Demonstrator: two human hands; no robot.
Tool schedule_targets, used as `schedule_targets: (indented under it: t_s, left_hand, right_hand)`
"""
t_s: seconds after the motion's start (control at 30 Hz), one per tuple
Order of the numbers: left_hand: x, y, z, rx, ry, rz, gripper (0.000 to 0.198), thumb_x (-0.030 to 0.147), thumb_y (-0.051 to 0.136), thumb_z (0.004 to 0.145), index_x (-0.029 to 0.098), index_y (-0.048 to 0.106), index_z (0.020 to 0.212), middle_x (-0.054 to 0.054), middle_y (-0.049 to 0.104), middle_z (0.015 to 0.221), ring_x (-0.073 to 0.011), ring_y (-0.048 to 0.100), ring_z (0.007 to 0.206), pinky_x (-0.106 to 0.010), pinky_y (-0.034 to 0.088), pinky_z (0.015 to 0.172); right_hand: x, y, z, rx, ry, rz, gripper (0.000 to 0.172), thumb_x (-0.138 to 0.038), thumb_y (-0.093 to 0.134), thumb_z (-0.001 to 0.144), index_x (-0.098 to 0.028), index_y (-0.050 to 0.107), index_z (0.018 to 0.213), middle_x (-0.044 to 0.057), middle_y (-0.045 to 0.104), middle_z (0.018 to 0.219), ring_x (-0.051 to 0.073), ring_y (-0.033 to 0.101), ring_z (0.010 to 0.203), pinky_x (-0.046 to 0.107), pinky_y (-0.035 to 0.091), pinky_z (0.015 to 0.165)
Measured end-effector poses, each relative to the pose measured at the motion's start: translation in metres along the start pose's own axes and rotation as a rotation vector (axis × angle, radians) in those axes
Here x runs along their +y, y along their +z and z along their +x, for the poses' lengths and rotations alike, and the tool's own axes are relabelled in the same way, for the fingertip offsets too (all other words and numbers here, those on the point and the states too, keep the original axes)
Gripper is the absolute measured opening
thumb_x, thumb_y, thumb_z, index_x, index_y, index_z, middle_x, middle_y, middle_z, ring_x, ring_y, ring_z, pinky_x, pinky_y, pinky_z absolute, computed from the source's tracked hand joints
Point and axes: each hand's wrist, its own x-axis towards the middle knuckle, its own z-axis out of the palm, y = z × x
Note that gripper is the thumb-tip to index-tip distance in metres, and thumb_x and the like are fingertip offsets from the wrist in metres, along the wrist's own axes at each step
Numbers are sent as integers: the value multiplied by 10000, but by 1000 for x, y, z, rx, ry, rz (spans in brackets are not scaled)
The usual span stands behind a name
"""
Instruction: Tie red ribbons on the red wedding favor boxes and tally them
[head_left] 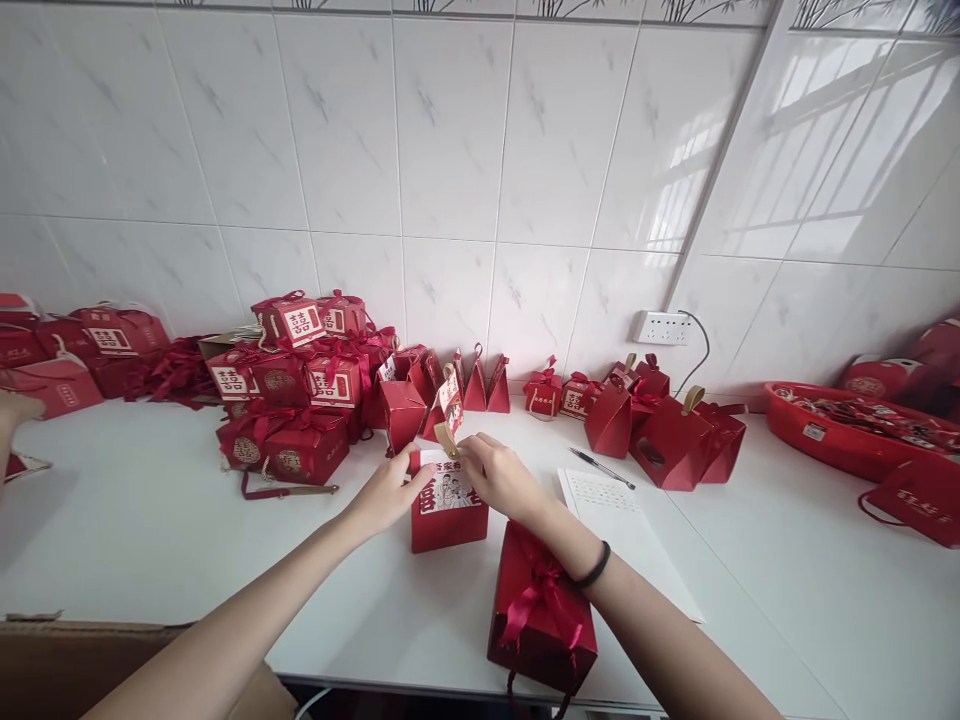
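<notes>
A red gift box (pixel 447 518) with a white cartoon label stands on the white table (pixel 150 520) in front of me. My left hand (pixel 390 490) grips its upper left corner, fingers curled. My right hand (pixel 496 474) pinches the box's top edge near a tan handle and a small red tag (pixel 450 400) that sticks up. A black band circles my right wrist. Under my right forearm lies a closed red box (pixel 541 612) tied with a red ribbon bow.
Finished red boxes are stacked at the back left (pixel 300 380), with more loose ones along the wall (pixel 660 420). A sheet of paper (pixel 622 530) and a pen (pixel 600 467) lie to the right. A red tray (pixel 855 430) sits far right. A cardboard box (pixel 90 660) is at the near left.
</notes>
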Motion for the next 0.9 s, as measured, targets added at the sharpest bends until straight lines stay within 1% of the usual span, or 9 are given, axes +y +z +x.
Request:
schedule_targets:
  t_s: [0.2, 0.37, 0.43, 0.5, 0.6, 0.7, 0.8, 0.87, 0.9]
  left_hand:
    - [3, -2, -2, -7, 52, 17, 248, 434, 379, 835, 213, 489, 867, 28, 612, 740, -164, 574, 685, -257, 432, 654]
    - [5, -2, -3, -11, 72, 95, 255, 440, 365, 841, 214, 448, 757, 45, 544, 646, -141, 533, 594, -239, 404, 575]
    - [8, 1, -4, 55, 90, 203, 241, 417, 375, 840, 210, 457, 746, 28, 544, 668, -151, 542, 615, -248, 406, 581]
    - [12, 8, -7, 141, 140, 313, 206, 368, 379, 842, 205, 469, 754, 5, 544, 715, -163, 557, 650, -260, 415, 594]
    - [15, 20, -14, 181, 250, 382, 151, 296, 379, 844, 197, 461, 766, -10, 515, 740, -158, 557, 627, -269, 434, 579]
    - [15, 29, -21, 78, 404, 340, 129, 291, 451, 812, 179, 470, 874, -31, 511, 832, -148, 558, 651, -274, 472, 588]
    - [12, 30, -24, -26, 585, 332, 330, 287, 545, 749, 157, 471, 1043, -79, 505, 989, -166, 565, 755, -286, 500, 640]
    - [11, 27, -23, 9, 663, 367, 218, 216, 529, 744, 161, 529, 955, -71, 516, 948, -170, 551, 771, -290, 495, 666]
    - [12, 25, -21, 68, 690, 377, 127, 177, 503, 753, 165, 551, 871, -61, 520, 900, -168, 542, 771, -290, 489, 681]
  right_hand:
    - [-3, -3, -1, -3, -12, 14, 143, -99, 403, 842, -204, 423, 747, 14, 483, 727, 146, 474, 600, 252, 403, 576]
    - [-5, -2, -3, 55, -37, -8, 99, -111, 417, 833, -178, 462, 891, 74, 527, 844, 208, 520, 813, 325, 455, 718]
    - [-6, -1, -5, 128, -31, -53, 87, -189, 474, 839, -166, 467, 922, 97, 516, 883, 236, 502, 871, 367, 456, 758]
    - [-8, 0, -6, 208, -2, -125, 196, -301, 552, 819, -157, 478, 930, 120, 488, 937, 255, 487, 891, 403, 452, 778]
    - [-11, -2, -9, 211, 54, -165, 288, -400, 580, 795, -152, 489, 908, 119, 473, 936, 252, 490, 853, 422, 456, 766]
    - [-13, -5, -12, 94, 74, -10, 290, -421, 546, 806, -169, 478, 931, 71, 490, 863, 218, 512, 790, 382, 476, 717]
    - [-11, -7, -13, 23, 60, 175, 273, -380, 545, 808, -187, 463, 982, 53, 517, 877, 192, 538, 783, 342, 478, 719]
    - [-8, -7, -13, 19, 80, 309, 201, -295, 494, 835, -192, 445, 1000, 46, 558, 880, 177, 564, 781, 319, 472, 721]
    - [-6, -7, -13, 26, 101, 377, 162, -256, 463, 842, -192, 443, 990, 41, 578, 876, 169, 575, 776, 306, 470, 712]
